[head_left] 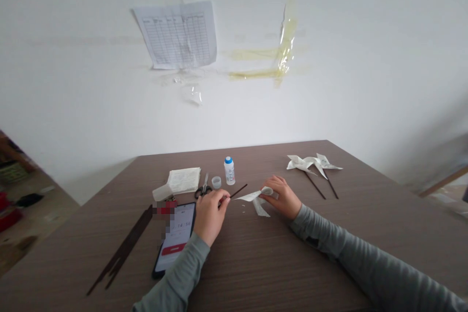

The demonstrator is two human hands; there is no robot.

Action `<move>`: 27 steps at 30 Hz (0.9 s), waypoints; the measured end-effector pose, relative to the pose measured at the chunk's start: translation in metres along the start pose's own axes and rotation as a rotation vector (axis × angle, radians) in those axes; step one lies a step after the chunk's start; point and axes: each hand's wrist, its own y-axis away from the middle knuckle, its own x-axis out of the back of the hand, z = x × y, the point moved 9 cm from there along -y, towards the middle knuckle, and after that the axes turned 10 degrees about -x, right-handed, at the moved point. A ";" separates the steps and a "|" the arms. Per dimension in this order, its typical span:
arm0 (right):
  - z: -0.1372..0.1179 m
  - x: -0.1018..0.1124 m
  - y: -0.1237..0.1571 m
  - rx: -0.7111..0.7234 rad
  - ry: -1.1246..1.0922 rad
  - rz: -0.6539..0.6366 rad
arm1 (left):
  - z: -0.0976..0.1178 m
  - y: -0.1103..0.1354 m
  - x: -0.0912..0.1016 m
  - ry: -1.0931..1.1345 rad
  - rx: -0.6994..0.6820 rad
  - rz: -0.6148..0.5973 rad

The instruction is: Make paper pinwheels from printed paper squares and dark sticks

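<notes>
Between the thumb and fingers of my left hand (211, 213) is a thin dark stick (240, 190), its tip pointing up and right. My right hand (284, 199) pinches a folded paper pinwheel (251, 197) by its right side; one blade hangs below. The pinwheel's left point reaches close to the stick, and I cannot tell whether they touch. Behind them stands a small white glue bottle (229, 174) with a blue top. Scissors (203, 189) and a small clear cap (216, 182) lie just beyond my left hand.
Two finished-looking pinwheels on sticks (306, 165) lie at the back right. A paper stack (185, 180) is at the back left, near a phone (175, 243) and a bundle of dark sticks (124, 248). A white wall (256, 117) rises behind the table (270, 268).
</notes>
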 end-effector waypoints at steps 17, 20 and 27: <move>-0.006 -0.005 0.021 0.151 0.120 0.068 | 0.008 0.013 -0.011 0.104 -0.136 0.149; -0.006 -0.004 0.021 0.133 0.098 0.085 | 0.009 0.015 -0.013 0.103 -0.146 0.147; -0.003 -0.001 0.019 0.073 0.083 0.104 | 0.010 0.016 -0.015 0.113 -0.163 0.133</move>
